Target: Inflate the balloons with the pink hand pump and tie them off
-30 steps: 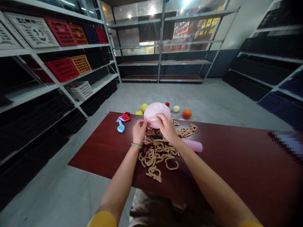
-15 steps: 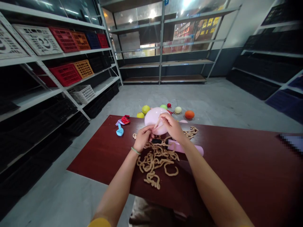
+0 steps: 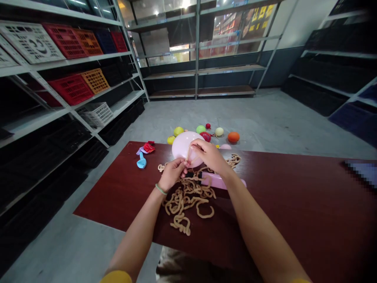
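Observation:
A pale pink inflated balloon sits above the far part of the dark red-brown table. My left hand pinches it near its neck, fingers closed. My right hand is closed on a thin pale strip that runs down to the left fingers; it looks like the balloon's stretched neck. Under my hands lies a pink balloon pump with a black end, partly covered by the right forearm. Tangled tan, rope-like strands spread around and over the pump.
Uninflated balloons, one blue and one red, lie at the table's far left. Small inflated balloons, including an orange one, rest on the floor beyond. Shelves with crates stand left; a pixelated object lies at right.
The whole view has shifted, so the table and hands appear a little further left. Both hands keep their hold on the pink balloon, with the right fingers still above the left ones.

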A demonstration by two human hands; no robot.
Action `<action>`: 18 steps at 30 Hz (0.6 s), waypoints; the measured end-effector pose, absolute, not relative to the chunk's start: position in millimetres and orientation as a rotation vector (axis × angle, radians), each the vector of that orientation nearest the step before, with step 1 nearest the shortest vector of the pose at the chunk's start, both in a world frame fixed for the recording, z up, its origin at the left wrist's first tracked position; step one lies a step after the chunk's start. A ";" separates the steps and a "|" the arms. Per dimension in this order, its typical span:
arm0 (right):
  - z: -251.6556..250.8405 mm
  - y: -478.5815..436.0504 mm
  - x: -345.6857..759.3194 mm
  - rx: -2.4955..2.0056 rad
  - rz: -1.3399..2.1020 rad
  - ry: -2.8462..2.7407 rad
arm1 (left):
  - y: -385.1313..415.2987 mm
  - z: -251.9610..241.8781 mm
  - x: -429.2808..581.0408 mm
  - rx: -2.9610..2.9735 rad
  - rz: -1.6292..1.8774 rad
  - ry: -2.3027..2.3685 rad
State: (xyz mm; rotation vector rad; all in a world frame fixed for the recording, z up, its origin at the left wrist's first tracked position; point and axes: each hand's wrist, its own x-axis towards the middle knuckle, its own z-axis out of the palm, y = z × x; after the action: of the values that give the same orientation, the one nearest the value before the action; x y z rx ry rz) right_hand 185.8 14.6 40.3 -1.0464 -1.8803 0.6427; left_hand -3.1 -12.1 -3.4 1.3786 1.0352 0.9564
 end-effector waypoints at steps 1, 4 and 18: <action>40.2 14.8 185.6 -1.044 0.674 -1.867 | -12.3 -4.9 -2.1 1.424 0.971 1.065; 38.9 15.0 184.4 -1.052 0.786 -1.801 | -13.4 -8.4 -1.2 1.624 1.014 1.173; 66.1 -9.9 162.6 -1.143 1.016 -1.689 | -18.4 -7.8 -4.2 2.551 0.689 1.452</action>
State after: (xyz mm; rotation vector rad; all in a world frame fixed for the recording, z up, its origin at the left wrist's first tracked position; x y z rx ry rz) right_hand 162.6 -9.9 66.1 -1.1432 -1.6892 1.0160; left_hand -4.2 -18.4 -7.8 2.5512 1.4522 0.6892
